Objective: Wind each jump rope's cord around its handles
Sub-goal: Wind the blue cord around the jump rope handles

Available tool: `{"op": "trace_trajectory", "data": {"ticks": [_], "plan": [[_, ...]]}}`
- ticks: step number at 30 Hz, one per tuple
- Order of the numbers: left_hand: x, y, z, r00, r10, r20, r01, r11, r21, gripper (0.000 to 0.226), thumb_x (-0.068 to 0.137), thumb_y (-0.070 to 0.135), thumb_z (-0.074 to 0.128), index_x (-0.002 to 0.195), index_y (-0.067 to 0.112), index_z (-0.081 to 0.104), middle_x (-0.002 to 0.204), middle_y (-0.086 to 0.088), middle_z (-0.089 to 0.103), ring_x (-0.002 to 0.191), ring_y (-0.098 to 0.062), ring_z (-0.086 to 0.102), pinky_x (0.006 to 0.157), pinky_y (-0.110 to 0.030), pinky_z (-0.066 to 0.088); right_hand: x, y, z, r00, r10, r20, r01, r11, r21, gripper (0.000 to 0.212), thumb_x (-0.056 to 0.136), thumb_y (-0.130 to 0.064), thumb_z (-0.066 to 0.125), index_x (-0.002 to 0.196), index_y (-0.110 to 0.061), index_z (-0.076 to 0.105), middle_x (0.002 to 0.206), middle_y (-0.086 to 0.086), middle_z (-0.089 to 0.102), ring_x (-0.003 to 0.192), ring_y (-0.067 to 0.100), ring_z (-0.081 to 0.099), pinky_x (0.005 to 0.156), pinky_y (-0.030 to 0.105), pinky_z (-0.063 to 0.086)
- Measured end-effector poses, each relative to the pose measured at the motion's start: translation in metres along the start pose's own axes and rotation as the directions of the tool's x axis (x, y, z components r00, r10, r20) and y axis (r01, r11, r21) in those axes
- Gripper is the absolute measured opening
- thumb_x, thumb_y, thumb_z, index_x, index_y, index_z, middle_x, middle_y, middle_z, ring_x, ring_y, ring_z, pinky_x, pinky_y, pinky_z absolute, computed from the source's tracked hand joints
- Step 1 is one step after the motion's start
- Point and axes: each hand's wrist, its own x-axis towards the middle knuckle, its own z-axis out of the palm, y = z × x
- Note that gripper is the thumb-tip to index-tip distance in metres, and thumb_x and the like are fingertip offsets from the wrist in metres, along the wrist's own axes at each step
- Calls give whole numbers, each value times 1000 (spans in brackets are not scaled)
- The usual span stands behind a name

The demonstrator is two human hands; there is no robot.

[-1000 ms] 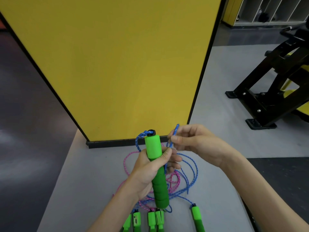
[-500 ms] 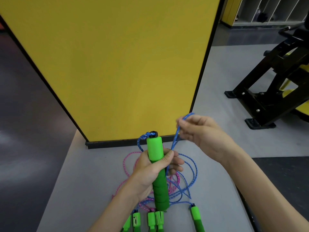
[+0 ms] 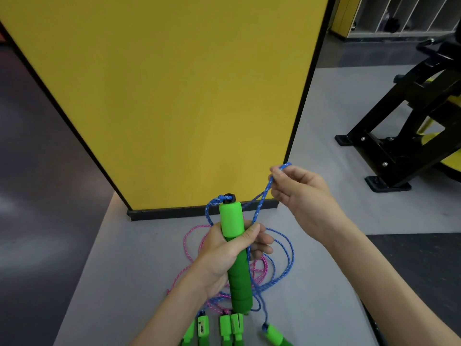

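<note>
Left hand (image 3: 222, 255) grips a green foam handle (image 3: 232, 218) and holds it upright above the grey bench (image 3: 119, 283). The fingers (image 3: 262, 248) are curled round its middle and the thumb lies across the front. The handle's top and bottom ends stick out of the fist. The blue cord (image 3: 260, 206) leaves the black cap (image 3: 228, 198) on the handle's top and loops left and down behind the left hand.

Right hand (image 3: 304, 196) is raised up and to the right of the handle top, apart from it. Its fingertips (image 3: 278, 174) are closed in a pinch on a bend of the blue cord. From the pinch the cord runs down-left to the left thumb, right beside the handle. The rest of the blue cord lies in loose loops on the bench under both hands, tangled with a pink cord (image 3: 190, 237).

A second blue-cord handle (image 3: 275, 333) lies at the near right edge. More green handles (image 3: 229, 329) lie side by side at the near edge, below the held one.

A yellow panel (image 3: 174, 96) stands at the bench's far end. A black machine frame (image 3: 399, 126) is on the floor at far right.
</note>
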Motion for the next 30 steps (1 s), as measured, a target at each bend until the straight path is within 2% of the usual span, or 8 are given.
{"op": "trace_trajectory", "data": {"ticks": [2, 6, 12, 14, 17, 19, 26, 30], "plan": [[0, -1, 0, 1000, -5, -4, 5, 1000, 18, 27, 76, 19, 66, 91, -3, 63, 76, -14, 71, 65, -22, 67, 61, -26, 53, 0, 1, 0, 997, 58, 57, -57, 998, -22, 11, 84, -14, 65, 92, -6, 65, 75, 2, 65, 68, 11, 60, 68, 21, 53], [-1, 0, 0, 1000, -5, -7, 5, 1000, 25, 26, 76, 20, 65, 90, -2, 63, 76, -14, 70, 63, -21, 66, 59, -26, 52, -10, 2, -1, 897, 259, 358, -132, 930, -343, 21, 81, -9, 67, 100, -1, 65, 76, 7, 64, 65, 13, 60, 69, 22, 53], [-2, -1, 0, 1000, 6, 0, -6, 1000, -2, 28, 76, 18, 66, 94, -4, 63, 79, -16, 71, 66, -22, 68, 62, -26, 55, 1, -10, -4, 999, -32, -27, 34, 997, 74, 4, 87, -3, 61, 89, -5, 64, 72, 1, 65, 69, 11, 61, 68, 19, 54], [-1, -2, 1, 1000, 21, -17, -21, 1000, -1, 27, 76, 18, 65, 93, -3, 63, 79, -16, 72, 65, -21, 68, 61, -26, 55, 0, -10, -6, 1000, -26, -2, 26, 996, 91, 9, 84, -7, 64, 93, -5, 63, 70, 0, 65, 70, 12, 61, 71, 21, 54], [0, -2, 2, 999, 29, -22, -29, 1000, 5, 25, 76, 17, 65, 91, -3, 64, 77, -15, 72, 64, -21, 68, 61, -27, 54, -6, -8, -7, 949, 150, 278, -93, 974, -206, 26, 72, -14, 70, 97, -8, 64, 74, 1, 67, 71, 13, 62, 71, 22, 54], [0, -2, 3, 999, 30, -14, -30, 999, 13, 24, 77, 17, 65, 91, -2, 64, 77, -15, 72, 66, -22, 68, 62, -27, 54, -11, -7, -5, 890, 245, 385, -93, 923, -374, 19, 76, -10, 69, 95, -6, 66, 75, 2, 66, 68, 10, 62, 70, 21, 53], [0, -5, 3, 999, 33, -5, -33, 999, 11, 26, 77, 18, 65, 92, -3, 64, 80, -17, 72, 69, -24, 69, 63, -27, 55, -3, -9, -2, 998, -56, -1, 56, 998, -20, 7, 86, -4, 63, 91, -7, 66, 73, 3, 67, 69, 11, 62, 68, 19, 54], [1, -3, 2, 999, 44, -17, -44, 999, 15, 25, 76, 18, 65, 90, -2, 65, 80, -17, 72, 69, -24, 69, 65, -29, 54, -10, -7, -5, 930, 150, 336, -34, 944, -328, 23, 77, -10, 70, 99, -6, 67, 83, 10, 67, 74, 15, 63, 74, 24, 53]]}}
